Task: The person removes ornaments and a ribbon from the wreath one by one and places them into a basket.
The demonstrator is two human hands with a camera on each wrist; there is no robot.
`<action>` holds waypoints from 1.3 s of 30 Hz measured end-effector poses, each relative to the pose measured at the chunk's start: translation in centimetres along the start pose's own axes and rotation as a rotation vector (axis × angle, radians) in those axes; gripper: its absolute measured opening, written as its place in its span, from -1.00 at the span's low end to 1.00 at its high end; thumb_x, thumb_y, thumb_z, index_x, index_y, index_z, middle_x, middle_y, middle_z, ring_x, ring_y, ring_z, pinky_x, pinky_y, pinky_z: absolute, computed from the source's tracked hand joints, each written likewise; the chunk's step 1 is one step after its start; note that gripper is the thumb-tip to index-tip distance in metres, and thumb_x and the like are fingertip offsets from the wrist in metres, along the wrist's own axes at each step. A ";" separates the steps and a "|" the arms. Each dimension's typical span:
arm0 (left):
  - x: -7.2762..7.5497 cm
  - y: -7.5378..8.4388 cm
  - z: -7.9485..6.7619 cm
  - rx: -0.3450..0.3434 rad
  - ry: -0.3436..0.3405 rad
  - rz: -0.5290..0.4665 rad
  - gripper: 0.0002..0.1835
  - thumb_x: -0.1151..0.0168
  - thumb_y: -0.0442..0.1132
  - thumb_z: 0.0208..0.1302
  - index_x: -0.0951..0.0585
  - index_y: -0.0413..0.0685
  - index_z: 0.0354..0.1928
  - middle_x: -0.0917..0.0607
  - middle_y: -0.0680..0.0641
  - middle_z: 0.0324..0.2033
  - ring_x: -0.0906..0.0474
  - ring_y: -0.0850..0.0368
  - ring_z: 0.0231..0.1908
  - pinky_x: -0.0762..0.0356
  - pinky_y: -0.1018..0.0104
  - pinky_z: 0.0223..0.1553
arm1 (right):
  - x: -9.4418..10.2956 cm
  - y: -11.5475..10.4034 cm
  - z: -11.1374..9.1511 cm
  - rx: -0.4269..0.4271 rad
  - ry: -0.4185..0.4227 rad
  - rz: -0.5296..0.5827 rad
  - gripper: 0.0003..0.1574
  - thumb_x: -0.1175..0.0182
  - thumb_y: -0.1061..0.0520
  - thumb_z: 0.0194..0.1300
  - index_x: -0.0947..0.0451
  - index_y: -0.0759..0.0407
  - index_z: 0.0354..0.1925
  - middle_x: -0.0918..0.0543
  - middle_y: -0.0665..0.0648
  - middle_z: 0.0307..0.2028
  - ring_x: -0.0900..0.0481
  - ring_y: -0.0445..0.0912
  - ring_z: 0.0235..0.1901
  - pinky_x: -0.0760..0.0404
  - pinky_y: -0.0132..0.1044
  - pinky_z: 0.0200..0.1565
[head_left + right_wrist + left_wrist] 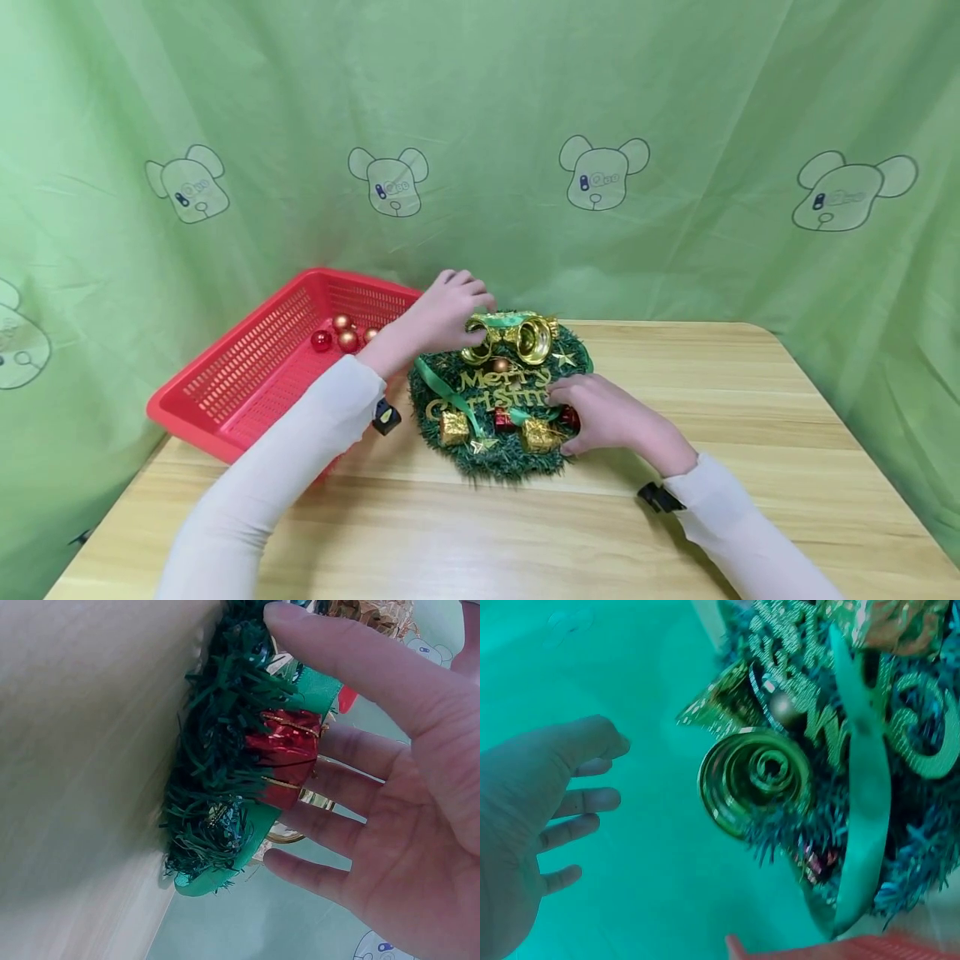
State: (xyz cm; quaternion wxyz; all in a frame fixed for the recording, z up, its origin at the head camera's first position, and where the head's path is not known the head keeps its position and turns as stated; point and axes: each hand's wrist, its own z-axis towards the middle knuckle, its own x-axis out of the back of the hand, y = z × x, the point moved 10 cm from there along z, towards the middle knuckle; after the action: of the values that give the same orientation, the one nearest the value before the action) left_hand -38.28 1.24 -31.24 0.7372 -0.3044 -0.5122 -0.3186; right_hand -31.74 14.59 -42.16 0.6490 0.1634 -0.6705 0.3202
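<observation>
A green tinsel Christmas wreath (510, 468) lies flat on the table, with gold "Merry Christmas" lettering (504, 379), ribbon, small gift boxes and two gold bells (534, 340). My left hand (448, 312) hovers by the left bell. In the left wrist view its fingers are loosely spread, apart from the bell (756, 784). Over the wreath's right side is my right hand (603, 412), its thumb toward the near edge. The right wrist view shows its fingers extended beside a red foil gift box (289, 757); whether they touch the wreath, I cannot tell.
A red plastic basket (247, 354) stands left of the wreath, holding several red and gold balls (347, 340). Behind the wooden table (712, 375) hangs a green curtain (495, 92) with bear-head outlines. My left forearm crosses over the basket's right side.
</observation>
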 end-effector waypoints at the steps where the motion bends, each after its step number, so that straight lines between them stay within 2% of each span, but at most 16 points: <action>1: -0.4 0.3 0.2 -0.009 -0.014 0.000 -0.71 -0.39 -0.08 0.24 -0.69 0.07 -0.02 -0.70 -0.01 -0.01 -0.49 -0.01 0.11 -0.35 -0.07 0.31 | 0.0 0.0 0.0 0.000 0.000 0.000 -0.18 -0.64 0.02 -0.17 -0.66 0.32 0.07 -0.62 0.32 0.21 -0.56 0.30 0.21 -0.44 0.25 0.29; 8: -2.8 2.0 0.8 -0.041 -0.120 -0.009 -0.70 -0.40 -0.07 0.24 -0.72 0.10 0.00 -0.71 0.04 -0.03 -0.47 0.00 0.11 -0.30 -0.13 0.33 | 0.0 0.0 0.0 0.004 0.000 -0.010 -0.18 -0.65 0.01 -0.18 -0.66 0.31 0.06 -0.63 0.32 0.21 -0.57 0.29 0.20 -0.45 0.25 0.29; 12: -4.1 2.4 0.9 -0.043 -0.155 -0.037 -0.72 -0.43 -0.08 0.24 -0.74 0.10 -0.01 -0.72 0.06 -0.02 -0.45 -0.01 0.12 -0.25 -0.17 0.36 | 0.1 0.0 0.0 0.006 0.003 -0.011 -0.20 -0.65 0.01 -0.18 -0.67 0.31 0.05 -0.64 0.32 0.20 -0.58 0.29 0.19 -0.46 0.25 0.28; 18: -5.6 3.1 1.1 -0.057 -0.179 -0.069 -0.80 -0.42 -0.07 0.28 -0.77 0.14 -0.08 -0.74 0.12 -0.03 -0.45 0.03 0.11 -0.22 -0.18 0.39 | 0.1 -0.1 0.0 0.006 0.004 -0.012 -0.20 -0.65 0.01 -0.18 -0.67 0.30 0.04 -0.64 0.32 0.19 -0.59 0.28 0.18 -0.47 0.24 0.27; 28: -7.2 3.2 1.8 -0.053 -0.218 -0.093 -0.84 -0.40 -0.17 0.30 -0.79 0.12 -0.10 -0.77 0.11 -0.03 -0.46 0.02 0.10 -0.22 -0.18 0.38 | 0.2 -0.1 -0.1 -0.004 0.001 -0.009 -0.21 -0.65 0.03 -0.19 -0.67 0.32 0.04 -0.64 0.33 0.19 -0.58 0.28 0.19 -0.45 0.24 0.28; 33: -8.3 3.2 1.9 -0.070 -0.230 -0.043 -0.87 -0.36 -0.18 0.33 -0.81 0.18 -0.15 -0.78 0.15 -0.07 -0.46 0.03 0.02 -0.29 -0.13 0.29 | 0.2 -0.2 -0.1 -0.006 -0.001 -0.007 -0.20 -0.65 0.03 -0.19 -0.67 0.32 0.04 -0.64 0.32 0.19 -0.58 0.28 0.19 -0.45 0.24 0.29; 39: -9.3 3.1 1.7 -0.066 -0.252 -0.018 -0.89 -0.38 -0.15 0.33 -0.81 0.22 -0.18 -0.77 0.15 -0.12 -0.47 0.02 0.07 -0.26 -0.19 0.35 | 0.2 -0.1 -0.1 -0.004 0.002 -0.008 -0.20 -0.64 0.03 -0.18 -0.66 0.31 0.05 -0.64 0.32 0.20 -0.58 0.28 0.19 -0.45 0.24 0.28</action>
State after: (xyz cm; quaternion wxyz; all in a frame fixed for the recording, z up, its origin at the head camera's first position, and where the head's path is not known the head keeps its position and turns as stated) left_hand -39.38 5.96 -39.98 0.6535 -0.3617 -0.5928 -0.3012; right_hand -31.58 14.61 -41.95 0.6511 0.1645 -0.6699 0.3166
